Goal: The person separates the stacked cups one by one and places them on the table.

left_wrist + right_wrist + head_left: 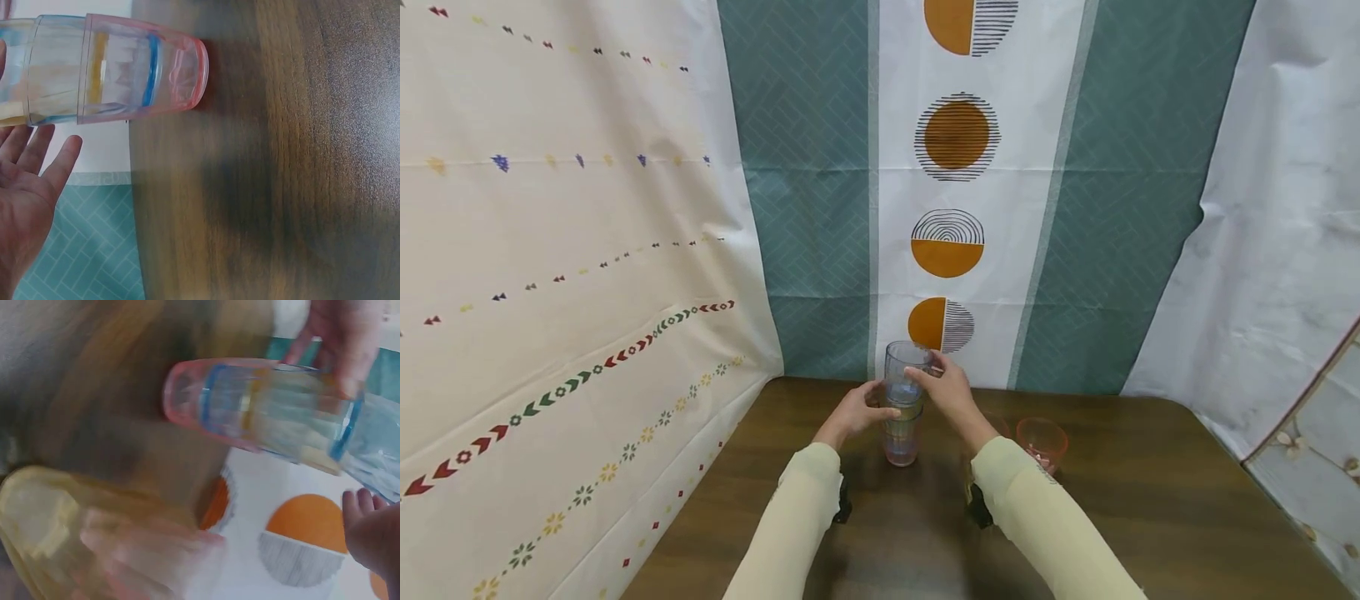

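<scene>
Two hands about an upright stack of clear cups.
The left hand [853, 411] grips the stack [902, 437] partway up, its thumb at the near side, presumably to keep the column from leaning; the right hand [951, 390] holds the bluish top cup [898, 387] between thumb and fingers, probably so that it stays level over the cups below. The stack stands on the brown table [868, 550], near its far edge, its long axis vertical and its mouths upward, with the narrower, pink-tinted base [199, 75] down. Beyond the right forearm stands a red-rimmed cup [1042, 435] (partly hidden by the sleeve), and behind everything hangs a patterned curtain [820, 250].
</scene>
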The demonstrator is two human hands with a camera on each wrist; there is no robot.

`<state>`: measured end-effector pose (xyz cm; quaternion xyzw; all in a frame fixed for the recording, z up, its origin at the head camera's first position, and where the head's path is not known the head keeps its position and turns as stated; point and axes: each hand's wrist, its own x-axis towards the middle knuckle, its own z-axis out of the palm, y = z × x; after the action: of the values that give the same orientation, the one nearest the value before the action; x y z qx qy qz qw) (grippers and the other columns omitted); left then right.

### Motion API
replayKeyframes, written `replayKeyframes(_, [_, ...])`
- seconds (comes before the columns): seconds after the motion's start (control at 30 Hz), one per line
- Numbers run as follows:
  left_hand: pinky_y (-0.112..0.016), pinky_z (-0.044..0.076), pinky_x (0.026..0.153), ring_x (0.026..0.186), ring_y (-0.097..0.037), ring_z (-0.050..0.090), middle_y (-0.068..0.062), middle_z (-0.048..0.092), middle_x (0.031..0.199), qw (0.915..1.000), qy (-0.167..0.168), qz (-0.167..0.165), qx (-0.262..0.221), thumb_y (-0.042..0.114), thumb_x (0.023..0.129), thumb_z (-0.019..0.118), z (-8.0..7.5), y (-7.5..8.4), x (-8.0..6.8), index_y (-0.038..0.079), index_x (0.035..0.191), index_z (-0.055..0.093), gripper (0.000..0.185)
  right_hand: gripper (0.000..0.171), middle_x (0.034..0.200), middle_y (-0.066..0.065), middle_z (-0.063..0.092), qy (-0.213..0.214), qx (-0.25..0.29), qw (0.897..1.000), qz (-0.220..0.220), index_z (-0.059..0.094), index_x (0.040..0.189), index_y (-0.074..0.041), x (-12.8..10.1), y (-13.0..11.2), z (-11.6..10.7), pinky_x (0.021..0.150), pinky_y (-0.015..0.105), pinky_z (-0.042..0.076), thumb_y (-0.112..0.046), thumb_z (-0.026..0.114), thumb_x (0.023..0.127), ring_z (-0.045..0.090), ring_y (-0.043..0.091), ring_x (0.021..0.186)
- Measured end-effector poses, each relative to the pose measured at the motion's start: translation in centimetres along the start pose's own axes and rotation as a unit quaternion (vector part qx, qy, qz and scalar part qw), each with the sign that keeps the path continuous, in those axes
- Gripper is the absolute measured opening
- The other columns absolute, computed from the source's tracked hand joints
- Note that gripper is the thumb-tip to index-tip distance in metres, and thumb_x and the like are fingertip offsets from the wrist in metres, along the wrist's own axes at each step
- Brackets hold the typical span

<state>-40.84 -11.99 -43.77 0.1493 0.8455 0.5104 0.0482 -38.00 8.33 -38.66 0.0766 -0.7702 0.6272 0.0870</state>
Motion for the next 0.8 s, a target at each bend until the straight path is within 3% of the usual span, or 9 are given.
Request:
replayKeyframes(0.1, [-0.053,0.041,0.106,0.135,-0.038,0.044,-0.012,0.046,0.149,0.9999,0.000,0.009,-0.007,0.032,0.086,0.079,0.0,0.3,0.0,0.010,0.151,0.042,0.077,0.082,0.147,0.020,0.046,0.008,0.028,1.000,-0.008,0.032,0.153,-0.003,-0.2,-1.6,-1.7,0.106,0.046,0.043,-0.033,0.075,0.090,0.049,0.032,0.133])
replayKeyframes(0.23, [-0.052,0.042,0.105,0.135,-0.036,0.045,-0.010,0.050,0.146,0.9997,0.001,0.017,-0.019,0.028,0.087,0.079,0.0,0.2,0.1,0.009,0.147,0.046,0.072,0.083,0.150,0.020,0.042,0.004,0.016,1.000,-0.021,0.030,0.154,-0.004,-1.0,-2.5,-4.7,0.104,0.047,0.044,-0.034,0.074,0.091,0.046,0.032,0.134])
replayKeyframes(0.57, [-0.051,0.042,0.105,0.136,-0.033,0.044,-0.010,0.050,0.147,0.9997,-0.005,0.015,-0.021,0.027,0.086,0.080,-0.3,-0.1,0.5,0.009,0.148,0.046,0.073,0.089,0.149,0.017,0.045,0.018,-0.049,0.999,-0.005,0.031,0.154,-0.007,-5.6,-0.4,-12.1,0.107,0.045,0.041,-0.042,0.077,0.086,0.045,0.031,0.135])
replayKeyframes(0.8, [-0.052,0.041,0.106,0.136,-0.034,0.044,-0.011,0.050,0.147,0.9998,-0.006,0.013,-0.014,0.027,0.086,0.079,0.0,0.2,0.2,0.008,0.148,0.045,0.073,0.082,0.146,0.019,0.047,0.027,-0.102,0.994,-0.008,0.032,0.152,-0.002,-10.0,3.0,-16.4,0.090,0.013,0.045,-0.038,0.073,0.091,0.047,0.036,0.133])
